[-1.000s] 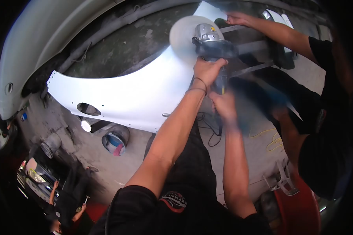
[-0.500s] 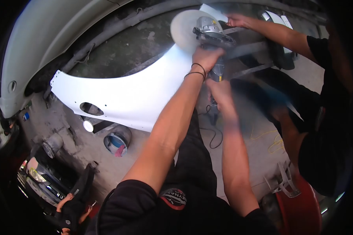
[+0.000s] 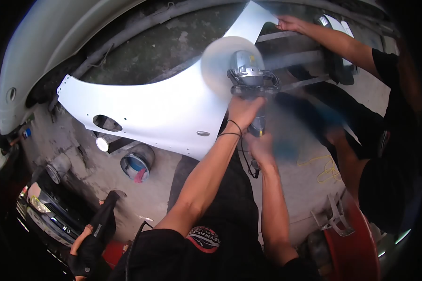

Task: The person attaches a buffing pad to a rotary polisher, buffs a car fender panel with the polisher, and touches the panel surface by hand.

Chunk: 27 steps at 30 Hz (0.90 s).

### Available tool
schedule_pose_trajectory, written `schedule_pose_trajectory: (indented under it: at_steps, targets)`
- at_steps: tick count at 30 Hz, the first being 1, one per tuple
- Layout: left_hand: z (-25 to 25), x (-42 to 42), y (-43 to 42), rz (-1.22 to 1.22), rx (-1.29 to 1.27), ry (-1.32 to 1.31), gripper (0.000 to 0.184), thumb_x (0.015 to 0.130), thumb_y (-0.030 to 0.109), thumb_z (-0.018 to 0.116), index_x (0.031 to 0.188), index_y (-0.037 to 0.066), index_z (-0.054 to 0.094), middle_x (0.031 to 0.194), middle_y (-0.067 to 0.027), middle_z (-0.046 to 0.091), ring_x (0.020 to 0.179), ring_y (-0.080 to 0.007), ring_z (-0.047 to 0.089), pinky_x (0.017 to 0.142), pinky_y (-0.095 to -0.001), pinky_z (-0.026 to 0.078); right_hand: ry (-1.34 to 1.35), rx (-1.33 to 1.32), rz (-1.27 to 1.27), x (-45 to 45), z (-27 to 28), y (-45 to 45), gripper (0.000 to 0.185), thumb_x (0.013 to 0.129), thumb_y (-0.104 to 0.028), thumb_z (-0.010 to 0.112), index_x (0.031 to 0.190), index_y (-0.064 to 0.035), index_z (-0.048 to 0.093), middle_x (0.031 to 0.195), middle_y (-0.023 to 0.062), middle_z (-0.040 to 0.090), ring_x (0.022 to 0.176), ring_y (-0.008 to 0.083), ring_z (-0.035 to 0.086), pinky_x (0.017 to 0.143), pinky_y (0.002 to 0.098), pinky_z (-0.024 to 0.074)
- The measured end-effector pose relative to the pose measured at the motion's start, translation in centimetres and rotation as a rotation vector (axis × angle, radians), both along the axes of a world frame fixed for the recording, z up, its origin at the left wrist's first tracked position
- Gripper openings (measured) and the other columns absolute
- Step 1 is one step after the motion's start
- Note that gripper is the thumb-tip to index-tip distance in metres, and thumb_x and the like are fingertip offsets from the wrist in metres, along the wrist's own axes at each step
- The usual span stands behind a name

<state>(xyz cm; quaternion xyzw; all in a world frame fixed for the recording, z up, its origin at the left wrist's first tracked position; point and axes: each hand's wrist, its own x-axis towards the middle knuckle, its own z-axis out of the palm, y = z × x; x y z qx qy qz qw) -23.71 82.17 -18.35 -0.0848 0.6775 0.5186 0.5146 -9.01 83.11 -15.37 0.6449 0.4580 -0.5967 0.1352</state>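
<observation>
A white car fender [image 3: 150, 110] lies across the view. Over its right part, a rotary polisher [image 3: 247, 65] has its pale round pad [image 3: 215, 65] blurred with spinning. My left hand [image 3: 245, 110], dark bands at the wrist, is closed around the polisher just behind its head. Farther back, my right hand [image 3: 261, 147] grips the rear of the handle and is slightly blurred. A dark cord hangs from the handle's end. Another person's hand [image 3: 290, 23] touches the fender's narrow far end.
Below the fender stands a bucket [image 3: 137, 164] with a pink cloth on its rim. A yellow cord [image 3: 328, 173] lies on the floor at right, near a red panel [image 3: 354, 243]. A co-worker [image 3: 94, 239] is at lower left, beside a dark car part. A large pale car panel [image 3: 47, 47] is upper left.
Both my hands and the polisher have moved toward me, bringing the pad down from the fender's narrow far end. That end now shows, with the other person's hand still at it.
</observation>
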Motion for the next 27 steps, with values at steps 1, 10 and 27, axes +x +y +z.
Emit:
schedule_pose_trajectory:
  at_steps: [1,10,27]
  targets:
    - [-0.4,-0.6,1.5,0.030,0.073,0.001,0.058,0.080,0.027,0.095,0.126,-0.004,0.078,0.117,-0.0163,0.084,0.104,-0.0248,0.080,0.094,-0.0380,0.062,0.013,0.123,0.053,-0.5,-0.4,1.4,0.020,0.090,-0.016,0.081,0.096,0.0017,0.075,0.073,0.0064,0.071,0.057,0.0161,0.067,0.053,0.0365,0.0502]
    - [-2.7,-4.7,11.2,0.120,0.275,-0.119,0.044,0.086,0.024,0.093,0.120,0.000,0.080,0.107,-0.0080,0.080,0.088,-0.0182,0.076,0.079,-0.0358,0.061,0.013,0.247,0.103,-6.3,1.4,11.0,0.025,0.086,-0.020,0.079,0.088,0.0047,0.077,0.071,0.0115,0.073,0.058,0.0205,0.070,0.059,0.0423,0.0540]
    - [-3.0,-7.8,12.0,0.103,0.274,-0.131,0.049,0.084,0.026,0.093,0.120,-0.004,0.076,0.101,-0.0094,0.077,0.078,-0.0199,0.076,0.070,-0.0368,0.062,-0.005,0.308,0.188,-8.5,-0.8,11.6,0.033,0.084,-0.026,0.079,0.091,0.0063,0.080,0.080,0.0209,0.079,0.077,0.0317,0.079,0.077,0.0461,0.0596]
